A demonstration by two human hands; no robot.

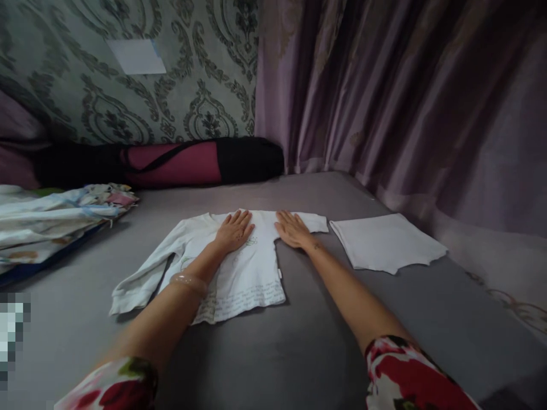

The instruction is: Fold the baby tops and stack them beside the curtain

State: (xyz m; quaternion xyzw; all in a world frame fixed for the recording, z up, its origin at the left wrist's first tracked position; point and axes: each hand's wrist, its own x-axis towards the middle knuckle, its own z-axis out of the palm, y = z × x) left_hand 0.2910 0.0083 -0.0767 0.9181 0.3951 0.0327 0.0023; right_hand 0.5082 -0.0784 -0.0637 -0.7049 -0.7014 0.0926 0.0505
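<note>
The white shirt (245,273) lies spread on the grey bed (273,359) in front of you, its neckline at the far side and its printed hem at the near side. One sleeve slants toward you on the left; the other runs out flat to the right.

Your left hand (235,230) is open and palm down on the upper part of the shirt, gripping nothing. Your right hand (293,229) is open too — laid flat where the right sleeve meets the body. You wear a bangle (188,282) on your left forearm.

Just beside the right cuff lies a flat white cloth (384,242). Well to the left is a pile of clothes (55,219) in mixed colours. A long black and pink bag (179,162) lies along the far edge — behind it stands a patterned wall (188,74) — and a purple curtain (376,102) hangs on the right.
</note>
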